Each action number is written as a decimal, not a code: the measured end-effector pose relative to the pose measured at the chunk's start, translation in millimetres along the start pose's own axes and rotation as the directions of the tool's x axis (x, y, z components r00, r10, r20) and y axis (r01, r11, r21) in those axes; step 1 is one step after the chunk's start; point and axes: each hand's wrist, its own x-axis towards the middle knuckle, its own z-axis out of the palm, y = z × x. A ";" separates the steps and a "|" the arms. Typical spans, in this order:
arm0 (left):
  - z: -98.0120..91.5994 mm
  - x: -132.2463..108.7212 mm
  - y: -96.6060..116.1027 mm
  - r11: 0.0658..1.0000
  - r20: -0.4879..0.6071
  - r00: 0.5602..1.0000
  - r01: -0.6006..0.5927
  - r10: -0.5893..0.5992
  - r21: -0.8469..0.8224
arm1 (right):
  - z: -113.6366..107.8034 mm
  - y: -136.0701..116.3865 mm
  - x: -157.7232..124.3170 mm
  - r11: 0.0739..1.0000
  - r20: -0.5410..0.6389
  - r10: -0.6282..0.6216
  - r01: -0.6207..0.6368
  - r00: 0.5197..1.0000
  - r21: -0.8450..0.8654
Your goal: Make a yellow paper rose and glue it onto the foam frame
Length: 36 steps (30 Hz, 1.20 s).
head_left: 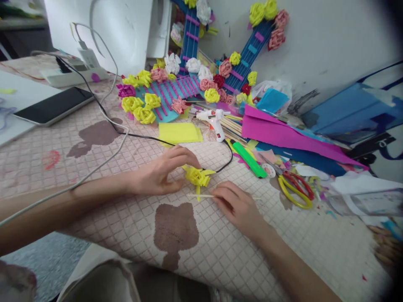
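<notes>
My left hand [160,172] is curled around a small yellow paper flower [197,176] on the pink quilted cloth [94,176], fingers pinching its near side. My right hand [236,205] rests just right of the flower, fingertips closed on a thin wooden stick [201,196] that lies flat under the flower. A white glue gun [214,119] lies behind, its black cord [229,155] looping past the flower. A yellow paper square [179,132] lies beside the gun.
Blue stick frames decorated with paper roses [176,90] stand at the back. Magenta paper [277,132], a green marker [250,160], yellow-red scissors [296,188], a phone [53,105] and a power strip [74,71] with cables surround the work spot.
</notes>
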 end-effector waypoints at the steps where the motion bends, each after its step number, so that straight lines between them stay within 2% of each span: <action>1: 1.1 -1.1 2.8 1.000 0.014 1.000 -0.019 0.018 0.016 | 0.4 -0.8 0.6 1.000 0.006 0.001 -0.001 1.000 -0.015; 5: 10.1 -4.4 13.0 0.987 0.084 0.994 -0.083 0.072 0.138 | 1.5 -3.6 2.3 0.998 0.014 0.005 -0.004 1.000 -0.065; 8: 18.2 -5.6 18.2 0.972 0.118 0.992 -0.080 0.054 0.222 | 1.6 -5.1 3.5 0.996 0.018 0.000 0.001 1.000 -0.087; 13: 29.2 -7.2 20.0 0.947 0.111 0.994 -0.046 0.012 0.317 | 1.4 -6.7 5.5 0.994 0.030 -0.017 0.020 0.999 -0.105; 20: 34.3 -5.2 24.0 0.895 0.137 0.989 -0.107 0.053 0.434 | 2.8 -6.1 5.9 0.997 0.030 -0.007 0.009 1.000 -0.076; 27: 36.8 -6.5 24.6 0.840 0.083 0.987 -0.162 0.139 0.518 | 4.5 -4.8 6.5 0.998 0.003 -0.021 0.021 1.000 -0.052; 36: 38.8 -6.7 26.0 0.828 0.056 0.989 -0.148 0.140 0.541 | 4.8 -4.9 7.1 0.998 0.015 -0.022 0.022 1.000 -0.056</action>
